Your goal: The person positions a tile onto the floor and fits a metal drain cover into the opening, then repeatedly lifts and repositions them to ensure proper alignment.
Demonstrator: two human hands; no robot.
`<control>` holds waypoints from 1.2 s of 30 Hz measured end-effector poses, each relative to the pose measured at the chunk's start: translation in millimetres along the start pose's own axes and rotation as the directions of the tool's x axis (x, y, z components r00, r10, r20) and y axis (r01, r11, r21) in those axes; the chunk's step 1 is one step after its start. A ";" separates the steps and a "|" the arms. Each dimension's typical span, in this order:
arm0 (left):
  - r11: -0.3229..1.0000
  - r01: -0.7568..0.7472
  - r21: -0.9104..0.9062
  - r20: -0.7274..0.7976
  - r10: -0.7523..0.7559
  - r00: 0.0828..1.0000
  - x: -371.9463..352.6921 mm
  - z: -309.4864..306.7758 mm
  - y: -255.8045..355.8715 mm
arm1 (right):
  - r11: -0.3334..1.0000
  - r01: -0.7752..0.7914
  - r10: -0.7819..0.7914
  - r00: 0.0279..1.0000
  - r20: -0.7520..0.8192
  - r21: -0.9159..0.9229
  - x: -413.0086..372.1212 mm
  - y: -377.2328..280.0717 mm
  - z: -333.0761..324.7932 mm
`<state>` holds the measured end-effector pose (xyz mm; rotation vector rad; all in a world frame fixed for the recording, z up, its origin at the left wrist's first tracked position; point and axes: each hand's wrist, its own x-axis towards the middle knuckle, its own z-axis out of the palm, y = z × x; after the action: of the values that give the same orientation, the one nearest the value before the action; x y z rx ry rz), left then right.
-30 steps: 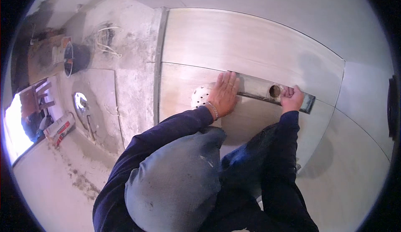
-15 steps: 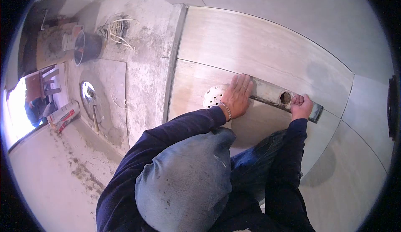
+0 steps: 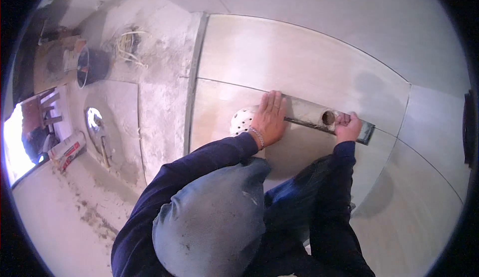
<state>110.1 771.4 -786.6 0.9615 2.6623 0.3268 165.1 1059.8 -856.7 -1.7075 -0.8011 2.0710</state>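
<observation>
My left hand (image 3: 269,121) lies flat, fingers stretched out, on the left end of a long narrow strip (image 3: 305,110) set among beige tiles. A bracelet circles its wrist. Close to the strip's right end, my right hand (image 3: 348,126) has its fingers curled; whatever they may hold is hidden. Just left of it is a round dark hole (image 3: 328,118) in the strip. Dark gaps border the strip's lower side and its right end. My left foot's white shoe (image 3: 241,122) with round holes shows beside the left hand.
Beige floor tiles (image 3: 289,47) surround the strip. To the left are a dark bucket (image 3: 95,66), loose pale wires (image 3: 128,49), a round opening (image 3: 93,119) with a stick (image 3: 105,151) beside it, and a red-and-white bag (image 3: 67,150). My knee (image 3: 209,217) is in front.
The view has shifted, so the floor, strip and both hands appear farther left. Both hands keep nearly the same places on the strip.
</observation>
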 end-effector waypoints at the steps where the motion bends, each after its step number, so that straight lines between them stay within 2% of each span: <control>1: 1.000 -0.015 -0.008 -0.012 0.015 1.000 1.4 -1.1 1.1 | 0.999 0.037 -0.034 0.994 0.107 -0.022 2.2 4.7 -7.4; 2: 1.000 0.007 0.001 0.028 -0.007 1.000 2.0 -2.6 1.9 | 0.996 0.080 -0.069 0.975 0.211 -0.042 -1.6 2.7 -7.6; 3: 1.000 0.028 0.011 0.068 -0.029 0.997 2.5 -4.1 2.6 | 0.994 0.102 -0.093 0.974 0.205 -0.035 -2.8 -0.7 -4.9; 5: 1.000 0.013 -0.001 0.066 -0.013 0.998 2.1 -5.5 2.7 | 0.998 -0.048 0.048 0.999 0.001 0.029 -15.5 -6.1 7.7; 10: 1.000 -0.013 0.011 0.119 0.012 0.993 6.0 -7.4 4.8 | 0.997 -0.050 0.046 0.997 0.061 0.063 0.3 0.8 -2.5; 12: 0.999 0.032 0.015 0.168 -0.034 0.985 8.5 -9.9 6.4 | 0.994 -0.047 0.052 0.997 -0.056 0.094 -6.9 -1.0 5.1; 16: 0.996 0.033 0.079 0.250 -0.051 0.967 12.6 -22.6 14.6 | 0.991 -0.079 0.086 0.994 -0.065 0.104 -28.5 -10.6 17.6; 20: 1.000 0.009 0.025 0.200 -0.014 0.980 10.6 -14.3 12.1 | 0.985 -0.092 0.106 0.990 -0.092 0.148 -26.1 -9.1 16.7; 25: 0.998 0.015 0.055 0.235 -0.028 0.972 11.3 -16.5 12.7 | 0.975 -0.143 0.156 0.986 -0.067 0.169 -23.0 -9.7 14.5; 36: 0.998 0.007 0.057 0.252 -0.021 0.967 11.8 -16.7 11.2 | 0.977 -0.106 0.130 0.984 -0.124 0.183 -31.0 -12.2 20.6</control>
<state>102.2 785.6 -769.9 0.9323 2.4551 0.1169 150.9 1047.0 -822.6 -1.8121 -0.4706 2.0079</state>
